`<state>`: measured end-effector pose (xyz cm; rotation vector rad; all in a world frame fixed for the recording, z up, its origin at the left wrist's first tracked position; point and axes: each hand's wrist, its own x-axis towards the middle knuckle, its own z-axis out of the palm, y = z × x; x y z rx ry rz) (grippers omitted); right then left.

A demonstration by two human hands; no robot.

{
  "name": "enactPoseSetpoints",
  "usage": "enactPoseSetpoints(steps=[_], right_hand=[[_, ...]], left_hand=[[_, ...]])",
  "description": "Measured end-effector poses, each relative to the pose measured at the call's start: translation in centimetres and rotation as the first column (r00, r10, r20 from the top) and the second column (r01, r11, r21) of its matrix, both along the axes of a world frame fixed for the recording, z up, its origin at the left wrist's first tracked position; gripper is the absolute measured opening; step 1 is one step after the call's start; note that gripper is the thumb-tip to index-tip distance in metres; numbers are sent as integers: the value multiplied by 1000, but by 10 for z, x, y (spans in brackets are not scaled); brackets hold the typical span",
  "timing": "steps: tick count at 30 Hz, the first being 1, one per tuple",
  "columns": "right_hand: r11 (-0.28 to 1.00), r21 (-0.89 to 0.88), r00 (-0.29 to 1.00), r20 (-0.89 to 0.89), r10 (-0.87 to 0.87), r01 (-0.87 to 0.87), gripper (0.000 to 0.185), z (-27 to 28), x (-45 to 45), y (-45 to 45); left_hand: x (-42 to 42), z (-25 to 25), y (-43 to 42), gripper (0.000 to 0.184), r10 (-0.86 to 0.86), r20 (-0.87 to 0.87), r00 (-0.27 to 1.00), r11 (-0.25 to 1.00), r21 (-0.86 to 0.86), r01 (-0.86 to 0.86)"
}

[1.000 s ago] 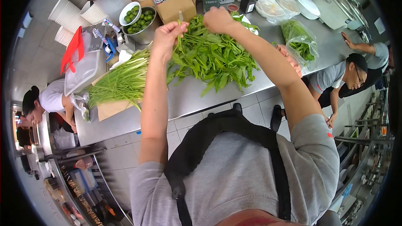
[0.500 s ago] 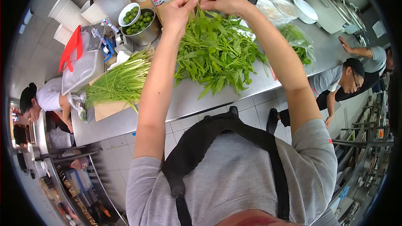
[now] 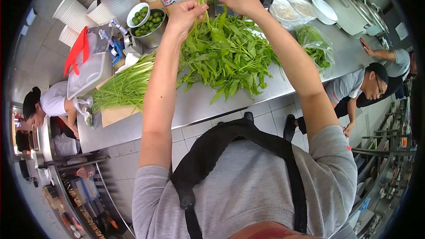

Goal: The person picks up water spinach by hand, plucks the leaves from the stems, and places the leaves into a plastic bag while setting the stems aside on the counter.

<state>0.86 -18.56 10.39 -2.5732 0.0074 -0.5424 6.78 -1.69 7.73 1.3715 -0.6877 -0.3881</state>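
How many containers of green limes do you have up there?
2: a white bowl and a metal pot, overlapping in view, both left of your left hand. More could be hidden behind other things.

Bright, diffuse light lays a soft sheen on the tabletop [image 3: 195, 106] toward its near edge; fisheye distortion curves the surroundings, with black vignetting around.

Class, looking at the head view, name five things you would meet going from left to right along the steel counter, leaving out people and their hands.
Red strap → thin green stalks → leafy greens → bagged greens → large lidded container.
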Motion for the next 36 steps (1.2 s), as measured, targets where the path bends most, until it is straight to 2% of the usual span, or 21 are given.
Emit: enactPoseSetpoints(steps=[1, 2, 4, 5, 6, 8, 10, 13, 15, 16, 18, 20, 21, 22, 24, 25, 27, 30, 32, 35, 36], right_hand=[[956, -213, 979, 61, -194, 203, 9, 6, -2, -1], [957, -213, 980, 62, -190, 199, 9, 8, -5, -1], [997, 72, 991, -128, 30, -21, 10, 12, -11, 0], [924, 288, 959, -54, 278, -252, 10, -16, 10, -10], [924, 288, 959, -55, 277, -251, 10, -17, 7, -5], [717, 652, 835, -232, 498, -247, 9, -16, -2, 12], [671, 703, 810, -239, 536, -236, 10, -18, 2, 16], [682, 678, 884, -101, 456, -274, 10, -18, 3, 21], [937, 333, 995, 38, 94, -102, 11, -11, 4, 19], [937, 334, 995, 35, 93, -99, 11, -6, 4, 16], [984, 93, 969, 181, -169, 155, 13, 5, 1, 2], [995, 39, 995, 28, -91, 89, 16, 13, -11, -20], [976, 217, 999, -49, -14, 24, 16, -2, -7, -39], [976, 215, 999, -51, -16, 27, 16, -12, -7, -51], [985, 151, 958, -260, 123, -85, 14, -23, -12, -62], [986, 149, 958, -260, 117, -80, 14, -29, -16, -61], [884, -467, 799, -540, -264, -23, 14, -39, -25, -56], [797, -565, 790, -381, -480, 213, 18, -48, -31, -55], [803, -497, 789, -323, -522, 328, 23, -52, -22, -60], [898, -149, 831, -341, -439, 414, 25, -99, 12, -91], [897, -147, 831, -339, -441, 416, 25, -105, 9, -91]], left_hand=[[0, -1, 3, 14, -8, -11, 1000, 999, 42, 8], [2, -1, 6, 13, -14, -22, 1000, 996, 83, 16], [12, -7, 8, 11, -42, -71, 997, 999, 4, 43], [16, -12, 8, 11, -80, -121, 989, 995, -75, 72], [13, -10, 8, 11, -81, -123, 989, 994, -76, 72], [5, 0, 8, 11, -144, -204, 968, 978, -181, 107], [5, 2, 9, 11, -138, -195, 971, 976, -194, 100], [9, -3, 13, 11, -153, -138, 978, 966, -228, 119], [7, -3, 12, 11, -175, -88, 981, 956, -252, 148], [2, -2, 12, 12, -145, -69, 987, 950, -290, 119], [-6, -2, 18, 12, -115, -54, 992, 942, -323, 91], [-3, -2, 33, 13, -39, 15, 999, 964, -263, 42], [0, -4, 41, 14, 10, 13, 1000, 969, -248, -6], [6, -8, 47, 14, 8, 11, 1000, 968, -250, -5], [15, -17, 55, 15, 2, -220, 976, 969, -241, -57], [18, -22, 57, 16, 20, -223, 975, 984, -166, -59], [20, -31, 56, 16, 6, -262, 965, 992, -123, -40], [15, -36, 46, 17, -24, -325, 945, 995, -97, -8], [3, -31, 38, 16, -64, -368, 928, 992, -126, 18], [4, -34, 23, 14, -151, -344, 927, 981, -169, 97], [2, -31, 17, 13, -203, -319, 926, 971, -191, 146]])
